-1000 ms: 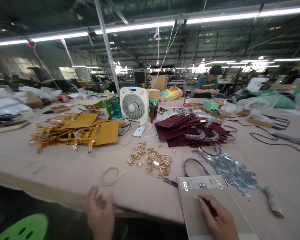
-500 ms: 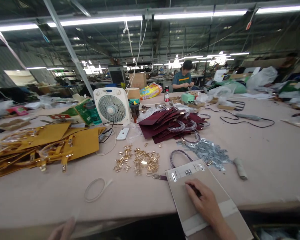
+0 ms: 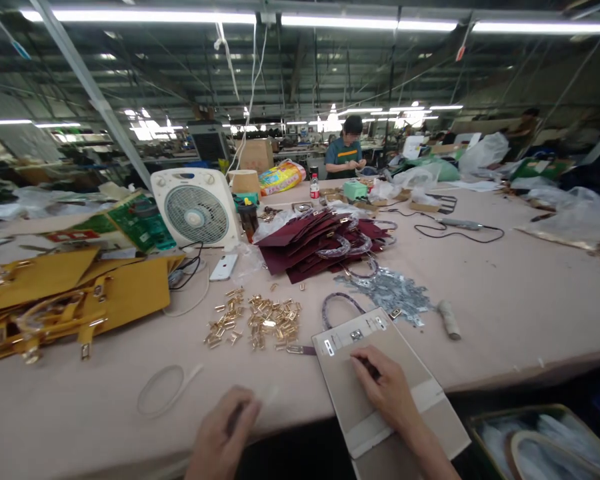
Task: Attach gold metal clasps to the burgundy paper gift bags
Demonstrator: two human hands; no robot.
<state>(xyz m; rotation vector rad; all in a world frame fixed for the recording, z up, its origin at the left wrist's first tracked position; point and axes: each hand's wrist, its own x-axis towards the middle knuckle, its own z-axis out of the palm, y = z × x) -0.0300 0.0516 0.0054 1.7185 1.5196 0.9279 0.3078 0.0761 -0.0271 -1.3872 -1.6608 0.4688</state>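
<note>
"Head view: where's the right hand [image 3: 387, 390]?"

"On the beige panel [image 3: 341, 393], fingers curled; I can't tell whether they grip anything."

"And the left hand [image 3: 227, 427]?"

"At the near edge of the surface [image 3: 510, 300], thumb and fingertips close together, a blurred clear strip [image 3: 269, 395] beside them; whether it's pinched, I can't tell."

"And the panel?"

"Near the gold clasps [image 3: 269, 324], overhanging the edge."

The one camera rides on the person's head at the near side of the table [image 3: 525, 293], facing forward and tipped down; left hand [image 3: 225, 430] and right hand [image 3: 387, 387] loom close at the bottom; past them it takes in the maroon pile [image 3: 297, 247] midway, then a co-worker [image 3: 343, 155] well off, and strip lights [image 3: 339, 23] up top
</note>
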